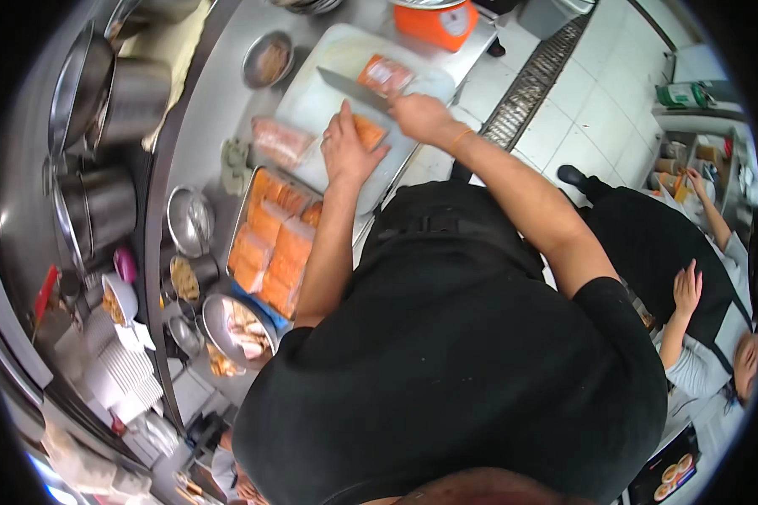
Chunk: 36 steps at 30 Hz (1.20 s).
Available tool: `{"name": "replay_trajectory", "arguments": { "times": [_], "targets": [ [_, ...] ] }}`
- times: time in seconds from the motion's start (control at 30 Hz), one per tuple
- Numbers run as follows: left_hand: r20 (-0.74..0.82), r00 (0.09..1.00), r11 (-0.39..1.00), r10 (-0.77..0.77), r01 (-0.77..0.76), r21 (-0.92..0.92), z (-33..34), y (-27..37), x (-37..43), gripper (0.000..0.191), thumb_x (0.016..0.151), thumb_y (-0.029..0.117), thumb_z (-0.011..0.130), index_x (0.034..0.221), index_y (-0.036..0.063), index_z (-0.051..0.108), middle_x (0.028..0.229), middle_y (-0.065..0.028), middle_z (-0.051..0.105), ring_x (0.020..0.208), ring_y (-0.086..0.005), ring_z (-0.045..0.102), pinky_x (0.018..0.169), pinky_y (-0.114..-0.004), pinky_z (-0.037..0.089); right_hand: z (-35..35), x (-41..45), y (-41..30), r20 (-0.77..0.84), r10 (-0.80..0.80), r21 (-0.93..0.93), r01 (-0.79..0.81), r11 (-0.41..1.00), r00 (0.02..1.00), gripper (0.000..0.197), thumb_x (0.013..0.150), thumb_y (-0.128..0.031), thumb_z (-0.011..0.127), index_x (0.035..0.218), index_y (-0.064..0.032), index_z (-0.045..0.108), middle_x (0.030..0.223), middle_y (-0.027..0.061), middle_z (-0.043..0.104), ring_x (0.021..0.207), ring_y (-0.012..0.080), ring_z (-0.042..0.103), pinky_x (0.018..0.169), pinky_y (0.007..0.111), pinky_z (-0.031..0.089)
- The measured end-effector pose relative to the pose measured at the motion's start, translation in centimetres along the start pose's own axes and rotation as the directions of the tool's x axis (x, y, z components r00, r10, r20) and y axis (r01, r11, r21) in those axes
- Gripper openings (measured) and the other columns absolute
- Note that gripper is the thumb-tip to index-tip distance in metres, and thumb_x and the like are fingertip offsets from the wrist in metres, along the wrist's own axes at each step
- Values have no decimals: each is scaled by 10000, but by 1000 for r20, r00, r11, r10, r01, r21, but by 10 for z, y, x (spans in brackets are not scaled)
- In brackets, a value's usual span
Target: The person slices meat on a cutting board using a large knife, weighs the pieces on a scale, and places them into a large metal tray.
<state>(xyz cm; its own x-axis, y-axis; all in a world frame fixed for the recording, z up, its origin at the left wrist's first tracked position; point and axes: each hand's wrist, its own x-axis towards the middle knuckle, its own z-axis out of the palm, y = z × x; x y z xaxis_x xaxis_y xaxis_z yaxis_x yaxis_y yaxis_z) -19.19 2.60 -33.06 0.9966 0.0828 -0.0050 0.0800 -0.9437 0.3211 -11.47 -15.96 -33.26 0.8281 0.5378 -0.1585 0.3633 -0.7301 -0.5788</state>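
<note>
My right hand (422,120) grips a large kitchen knife (354,87), its blade pointing left above a white cutting board (312,95). My left hand (348,145) lies over an orange piece of salmon (369,131), thumb on its near side and fingers reaching past it. Just beyond the blade is another salmon piece (385,73), pink side showing. A longer pale pink fillet portion (282,140) lies along the board's left edge. Close to my left forearm, a metal tray (232,249) holds several salmon portions (271,237).
An orange kitchen scale (439,25) stands at the board's far end. Metal bowls (189,218) and a crumpled grey-green cloth (235,165) lie left of the board. A bowl of pale pieces (243,328) sits nearer me. On my right, a co-worker in a black apron (663,252) stands close.
</note>
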Motion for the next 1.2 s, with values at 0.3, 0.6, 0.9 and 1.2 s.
{"name": "replay_trajectory", "arguments": {
  "times": [0.3,0.6,0.9,1.2],
  "targets": [
    [-279,960,939,10,-105,-327,0,-27,-10,236,1003,158,695,1188,12,678,1204,-203,688,1147,-406,660,1023,-484,516,-56,-57,-41,-20,15,-51,-16,999,1000,342,975,-78,581,1301,25,583,879,271,756,843,455,750,750,564,587],
    [-357,934,979,-15,-60,-197,45,-14,4,203,984,112,642,1152,2,614,1089,-205,684,1017,-425,641,913,-547,488,-54,-99,-68,55,52,-116,-46,992,997,180,971,-57,557,1139,2,530,855,205,756,818,401,774,692,510,617],
    [-321,947,991,-27,-18,-136,60,-20,4,210,923,56,665,1105,-14,589,1045,-226,681,992,-461,625,893,-572,475,-60,-105,-86,187,188,-103,-171,980,964,171,970,-82,603,1092,15,534,842,187,755,802,352,792,678,460,639],
    [-255,965,989,-65,29,-144,63,-22,6,239,902,70,670,1114,7,582,1076,-215,686,1075,-458,619,932,-563,457,-53,-79,-83,109,146,-106,-134,985,983,120,953,-42,600,1028,-8,513,727,168,730,661,334,769,574,438,618]
  ]
}}
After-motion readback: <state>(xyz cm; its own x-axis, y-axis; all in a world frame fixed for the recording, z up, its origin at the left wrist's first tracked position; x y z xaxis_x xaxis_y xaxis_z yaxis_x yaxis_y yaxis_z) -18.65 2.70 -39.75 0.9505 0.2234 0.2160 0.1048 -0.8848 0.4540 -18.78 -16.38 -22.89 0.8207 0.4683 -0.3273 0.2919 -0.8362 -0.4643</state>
